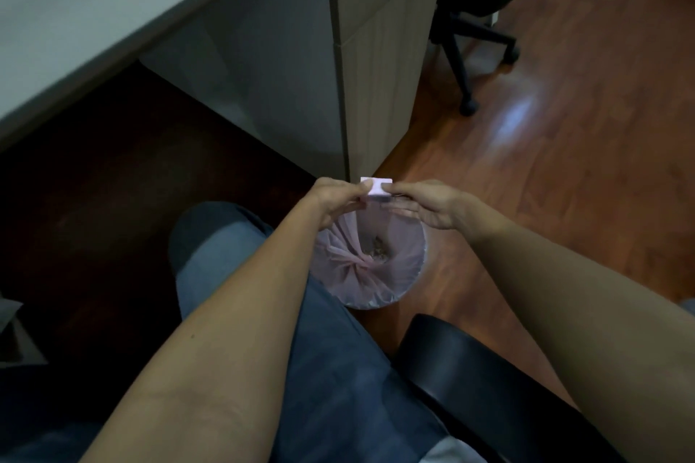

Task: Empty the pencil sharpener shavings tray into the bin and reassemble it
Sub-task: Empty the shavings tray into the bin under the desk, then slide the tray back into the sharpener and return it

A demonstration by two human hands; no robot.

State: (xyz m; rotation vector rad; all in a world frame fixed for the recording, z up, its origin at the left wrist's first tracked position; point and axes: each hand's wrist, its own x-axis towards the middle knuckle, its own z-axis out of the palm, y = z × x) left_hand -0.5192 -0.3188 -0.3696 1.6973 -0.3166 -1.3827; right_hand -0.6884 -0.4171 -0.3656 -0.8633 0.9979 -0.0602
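Observation:
A small pale pink pencil sharpener is held over the far rim of a round bin lined with a pink bag. My left hand pinches the sharpener's left side. My right hand meets it from the right, fingertips at its right edge on something thin and dark; whether that is a separate part I cannot tell. Brown shavings lie at the bottom of the bag.
A grey desk with a side panel stands just beyond the bin. My legs in blue trousers and a black armrest are close below. A black office chair base stands on the wooden floor at back right.

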